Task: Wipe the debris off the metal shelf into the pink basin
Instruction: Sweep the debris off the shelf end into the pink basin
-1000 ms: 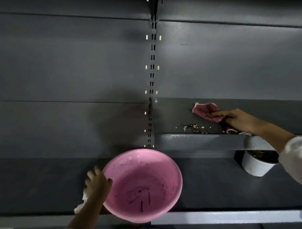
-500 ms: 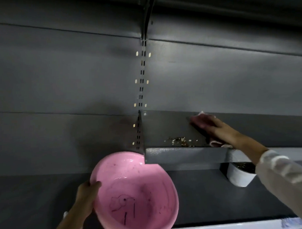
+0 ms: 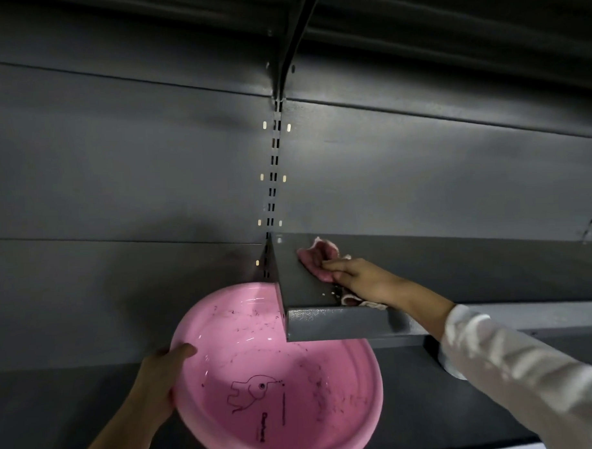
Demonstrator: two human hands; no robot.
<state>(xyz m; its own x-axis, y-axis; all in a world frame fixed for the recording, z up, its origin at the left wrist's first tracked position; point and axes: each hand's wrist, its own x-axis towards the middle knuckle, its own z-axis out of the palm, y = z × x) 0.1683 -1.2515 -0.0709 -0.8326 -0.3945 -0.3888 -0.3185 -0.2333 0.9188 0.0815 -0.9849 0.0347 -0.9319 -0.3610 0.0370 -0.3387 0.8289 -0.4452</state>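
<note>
A round pink basin (image 3: 276, 376) with an elephant drawing and dark specks inside sits under the left end of the grey metal shelf (image 3: 338, 322). My left hand (image 3: 159, 380) grips its left rim, thumb over the edge. My right hand (image 3: 360, 281) presses a pink cloth (image 3: 314, 260) flat on the shelf top near the left end. A few pale crumbs (image 3: 330, 293) lie on the shelf by the front edge, just left of my right wrist. The shelf's corner hides part of the basin's far rim.
A slotted upright rail (image 3: 274, 164) runs down the dark back panel to the shelf's left end. A white bowl (image 3: 450, 366) shows partly under the shelf, behind my right sleeve. Another shelf overhangs at the top.
The cloth and my right hand slid left along the shelf toward its end. The crumb pile is mostly gone from the shelf. The basin rose and moved under the shelf's left corner.
</note>
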